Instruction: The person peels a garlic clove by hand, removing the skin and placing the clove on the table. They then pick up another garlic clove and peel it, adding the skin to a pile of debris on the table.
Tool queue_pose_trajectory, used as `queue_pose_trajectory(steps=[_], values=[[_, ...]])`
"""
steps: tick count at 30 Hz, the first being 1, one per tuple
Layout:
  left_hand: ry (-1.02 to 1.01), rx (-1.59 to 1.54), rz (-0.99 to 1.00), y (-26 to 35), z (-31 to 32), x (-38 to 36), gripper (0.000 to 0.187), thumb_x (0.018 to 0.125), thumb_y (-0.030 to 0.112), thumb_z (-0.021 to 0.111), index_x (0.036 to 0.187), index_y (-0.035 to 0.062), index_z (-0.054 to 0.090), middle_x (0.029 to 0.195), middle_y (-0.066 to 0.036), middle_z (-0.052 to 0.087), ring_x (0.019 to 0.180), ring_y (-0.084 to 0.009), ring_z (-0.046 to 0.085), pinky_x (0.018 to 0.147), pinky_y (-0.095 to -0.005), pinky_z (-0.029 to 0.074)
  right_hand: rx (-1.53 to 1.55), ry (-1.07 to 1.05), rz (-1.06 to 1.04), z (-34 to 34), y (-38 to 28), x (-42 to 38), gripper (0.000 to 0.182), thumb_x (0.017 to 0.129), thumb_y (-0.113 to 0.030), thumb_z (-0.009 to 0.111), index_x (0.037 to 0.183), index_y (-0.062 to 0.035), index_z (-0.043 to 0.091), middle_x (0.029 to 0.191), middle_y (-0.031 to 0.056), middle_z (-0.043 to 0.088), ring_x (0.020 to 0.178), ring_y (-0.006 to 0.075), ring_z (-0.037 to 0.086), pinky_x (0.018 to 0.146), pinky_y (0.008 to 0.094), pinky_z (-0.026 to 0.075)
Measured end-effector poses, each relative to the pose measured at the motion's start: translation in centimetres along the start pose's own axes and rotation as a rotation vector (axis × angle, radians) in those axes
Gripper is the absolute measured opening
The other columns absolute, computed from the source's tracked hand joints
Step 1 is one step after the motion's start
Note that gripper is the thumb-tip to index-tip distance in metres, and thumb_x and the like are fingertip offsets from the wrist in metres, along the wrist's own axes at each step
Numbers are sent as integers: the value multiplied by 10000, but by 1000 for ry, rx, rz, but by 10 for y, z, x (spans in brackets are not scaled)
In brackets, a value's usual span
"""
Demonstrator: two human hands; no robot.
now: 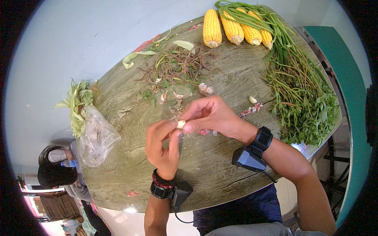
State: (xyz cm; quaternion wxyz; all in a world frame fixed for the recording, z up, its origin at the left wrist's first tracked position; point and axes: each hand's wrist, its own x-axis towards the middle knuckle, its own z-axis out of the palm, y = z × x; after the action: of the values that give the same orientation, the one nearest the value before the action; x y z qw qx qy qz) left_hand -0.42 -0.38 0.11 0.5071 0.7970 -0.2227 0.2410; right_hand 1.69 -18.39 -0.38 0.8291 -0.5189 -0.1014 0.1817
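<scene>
**Over a wood-grain counter, two bare hands meet at a single garlic clove**

Above the near half of a wood-patterned counter [130, 173], a person pinches a small, pale garlic clove [181, 124] between the fingers of both hands. The left hand [160, 146] closes on it from the left, thumb and forefinger bent inward; the right hand [214, 118] closes on it from the right, its thumb and forefinger tips at the clove's edge. Neither hand is nearer — the clove sits in the narrow gap where the two sets of fingertips meet, raised over the counter. A darker spot shows at its upper edge, toward the right hand. Its long axis appears foreshortened, and its exact slant cannot be told.

Just beyond the fingers lie bits of papery skin [163, 96] and a larger papery piece [205, 89]. A second clove [252, 100], pale and loose, rests beyond the right wrist. Farther off is a spread of stringy trimmings [177, 65]; four yellow corn cobs [212, 29] lie side by side at the far edge, long green stalks [277, 35] partly across them. Leafy greens [311, 102] line the right side. At left, a clear plastic bag [96, 137] lies against pale husks [76, 102] — near another person's dark hair [57, 173].
</scene>
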Motion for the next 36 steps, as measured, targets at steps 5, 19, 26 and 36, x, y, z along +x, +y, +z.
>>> queue_pose_trajectory(steps=[5, 19, 26, 36], values=[[-19, -1, 0, 1, 1, 1, 228, 788, -43, 692, 998, 31, 646, 980, -128, 608, 838, -206, 601, 626, -267, 513, -26, 6, -6, -1, 3, 1, 178, 784, -50, 768, 942, -25, 689, 802, 26, 686, 606, 28, 554, 499, 184, 418], [-24, 28, -5, 1, 0, -1, 213, 789, -39, 692, 984, 27, 638, 979, -131, 598, 841, -230, 594, 645, -281, 510, -25, 8, -24, -1, 4, 2, 161, 784, -54, 770, 922, -18, 697, 818, 33, 689, 598, 34, 550, 496, 187, 416], [-33, 88, 66, -3, 0, 0, 209, 773, -46, 697, 965, 19, 644, 943, -131, 605, 842, -252, 594, 679, -303, 492, 9, 0, -6, -2, 3, 1, 175, 785, -54, 769, 937, -15, 691, 812, 37, 686, 607, 35, 556, 500, 188, 419], [-4, -21, -48, 2, 2, 0, 192, 817, -49, 658, 998, 9, 632, 972, -122, 609, 842, -198, 607, 629, -259, 525, -19, -2, -8, -2, 1, 1, 205, 795, -69, 767, 970, -14, 676, 844, 30, 681, 647, 37, 572, 516, 189, 433]])
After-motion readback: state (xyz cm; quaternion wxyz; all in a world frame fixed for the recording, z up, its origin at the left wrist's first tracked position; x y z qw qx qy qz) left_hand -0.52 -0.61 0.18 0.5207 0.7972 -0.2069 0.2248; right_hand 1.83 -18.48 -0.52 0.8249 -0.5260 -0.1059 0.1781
